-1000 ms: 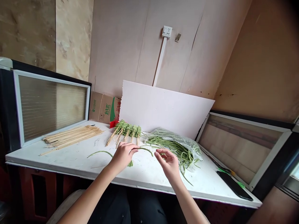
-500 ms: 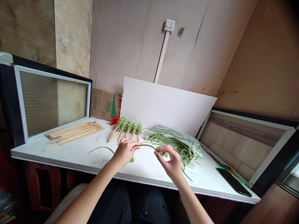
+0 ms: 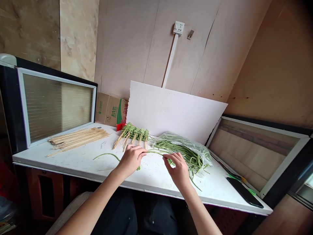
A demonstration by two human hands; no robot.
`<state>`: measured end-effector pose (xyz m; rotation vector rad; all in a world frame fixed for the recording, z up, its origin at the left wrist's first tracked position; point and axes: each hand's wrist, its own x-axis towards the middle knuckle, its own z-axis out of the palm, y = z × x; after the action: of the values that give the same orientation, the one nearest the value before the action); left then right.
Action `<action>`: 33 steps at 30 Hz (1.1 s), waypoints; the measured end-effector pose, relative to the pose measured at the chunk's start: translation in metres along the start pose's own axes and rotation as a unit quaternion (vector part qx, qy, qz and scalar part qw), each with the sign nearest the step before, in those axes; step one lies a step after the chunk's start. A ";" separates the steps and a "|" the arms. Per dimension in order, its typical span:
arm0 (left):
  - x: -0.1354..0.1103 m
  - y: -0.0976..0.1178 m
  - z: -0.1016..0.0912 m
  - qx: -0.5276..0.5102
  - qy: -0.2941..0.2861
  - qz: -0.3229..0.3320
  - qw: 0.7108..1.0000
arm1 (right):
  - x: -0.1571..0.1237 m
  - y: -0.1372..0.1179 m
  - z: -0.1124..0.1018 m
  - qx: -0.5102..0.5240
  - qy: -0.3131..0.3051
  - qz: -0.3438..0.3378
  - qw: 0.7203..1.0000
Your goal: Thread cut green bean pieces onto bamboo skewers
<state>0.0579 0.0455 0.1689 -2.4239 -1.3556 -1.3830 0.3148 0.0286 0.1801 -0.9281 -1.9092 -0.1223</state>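
A long green bean (image 3: pixel 155 151) is stretched in a slight arch between my two hands, over the white table. My left hand (image 3: pixel 132 159) pinches one part of it between thumb and fingers. The fingertips of my right hand (image 3: pixel 178 168) are closed on it farther right. One bean end (image 3: pixel 106 154) curves out to the left of my left wrist. Below that, a thin skewer shows partly, and green bean folds peek from behind my left hand. Behind my hands lie bean skewers (image 3: pixel 135 133) in a row, their bare sticks toward me.
Bare bamboo skewers (image 3: pixel 78 139) are piled at the left. An open plastic bag (image 3: pixel 183 147) of long beans lies behind my right hand, some beans hanging out. A black phone (image 3: pixel 245 192) lies at the right edge. A white board (image 3: pixel 173 109) and a cardboard box (image 3: pixel 110 109) stand at the back.
My right hand has shifted very slightly, and its fingers are more closed together on the bean. My left hand stays nearly in place.
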 end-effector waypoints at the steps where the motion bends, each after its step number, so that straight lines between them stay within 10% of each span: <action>1: 0.000 0.001 0.000 -0.001 0.002 0.001 1.000 | -0.001 0.001 0.001 -0.005 0.002 0.004 1.000; 21: -0.005 0.025 0.001 -0.056 -0.059 0.071 0.994 | -0.010 -0.029 0.015 0.137 -0.092 0.052 0.985; 33: -0.005 0.025 0.004 -0.196 -0.037 0.022 0.980 | -0.009 -0.023 0.012 0.347 -0.164 0.185 0.905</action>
<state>0.0767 0.0280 0.1717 -2.7501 -1.1212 -1.7041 0.2933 0.0135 0.1735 -0.8145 -1.8175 0.9374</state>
